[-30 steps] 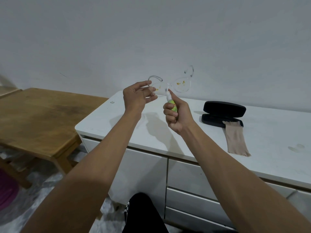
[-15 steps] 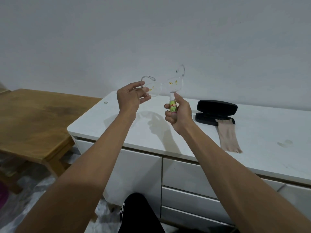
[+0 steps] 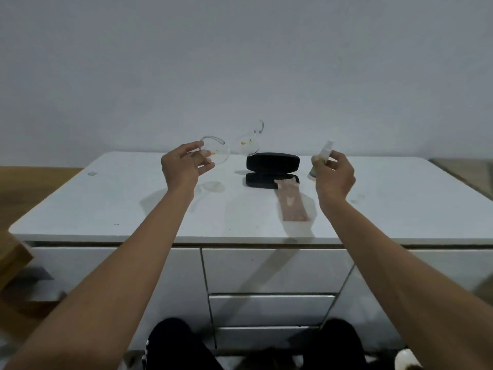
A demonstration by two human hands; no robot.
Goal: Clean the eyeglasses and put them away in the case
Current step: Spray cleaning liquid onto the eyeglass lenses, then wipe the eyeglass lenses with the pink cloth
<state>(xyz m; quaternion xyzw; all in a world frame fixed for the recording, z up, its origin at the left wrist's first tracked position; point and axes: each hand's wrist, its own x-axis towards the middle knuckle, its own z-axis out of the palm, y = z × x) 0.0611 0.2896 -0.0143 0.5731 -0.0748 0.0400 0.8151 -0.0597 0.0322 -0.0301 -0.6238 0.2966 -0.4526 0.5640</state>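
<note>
Against a bare grey wall, above a white cabinet, clear eyeglasses sit pinched in the left hand at centre frame — yellow specks on both lenses. The right hand grips a spray bottle; wiping and casing remain — open black case, cloth waiting below.

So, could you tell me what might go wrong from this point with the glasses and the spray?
1. The left hand grips the clear eyeglasses by one lens only, high above the white cabinet top; they could slip or twist.
2. Yellow specks sit on both lenses; wiping them dry might scratch.
3. The right hand holds the spray bottle above the open black case and beige cloth; drips could wet them.
</note>
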